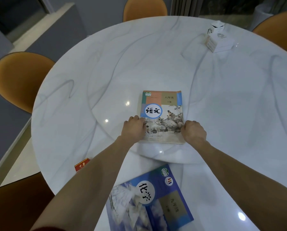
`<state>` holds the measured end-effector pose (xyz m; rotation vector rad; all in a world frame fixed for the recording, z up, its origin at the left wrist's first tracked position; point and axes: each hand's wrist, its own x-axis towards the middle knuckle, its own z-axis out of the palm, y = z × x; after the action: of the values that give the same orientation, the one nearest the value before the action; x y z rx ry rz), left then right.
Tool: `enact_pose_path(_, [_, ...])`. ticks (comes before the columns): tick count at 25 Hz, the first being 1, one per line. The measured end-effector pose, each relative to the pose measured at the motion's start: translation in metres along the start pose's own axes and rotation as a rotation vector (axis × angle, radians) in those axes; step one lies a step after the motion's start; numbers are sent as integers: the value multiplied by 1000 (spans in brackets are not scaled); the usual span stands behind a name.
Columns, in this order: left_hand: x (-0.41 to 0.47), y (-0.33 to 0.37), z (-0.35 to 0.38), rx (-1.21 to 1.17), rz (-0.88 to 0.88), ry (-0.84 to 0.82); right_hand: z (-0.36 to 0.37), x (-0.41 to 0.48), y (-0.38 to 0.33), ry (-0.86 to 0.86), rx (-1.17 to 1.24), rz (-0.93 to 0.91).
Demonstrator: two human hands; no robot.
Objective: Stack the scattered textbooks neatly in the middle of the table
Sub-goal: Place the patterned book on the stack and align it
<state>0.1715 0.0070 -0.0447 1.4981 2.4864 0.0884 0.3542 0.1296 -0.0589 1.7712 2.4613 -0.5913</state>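
Note:
A textbook with a painted landscape cover (163, 112) lies flat near the middle of the round white marble table (106, 67). My left hand (134, 129) grips its near left edge, thumb on the cover. My right hand (193, 131) holds its near right corner, fingers curled. A blue textbook (149, 200) lies tilted near the table's front edge, between my forearms. A red book (82, 165) peeks out at the front left, mostly hidden under my left forearm.
White boxes (218, 36) stand at the far right of the table. Orange chairs ring the table at the far side (144, 9), the left (17, 79) and the far right (279, 29).

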Motion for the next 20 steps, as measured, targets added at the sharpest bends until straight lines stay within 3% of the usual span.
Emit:
enact_pose_path(8, [-40,6,-1,79,213,-62,14,-64,14,69,-67,-177])
enact_pose_path(20, [-102,-6,49,91,443,-259,83,-219,19,-21,-32,140])
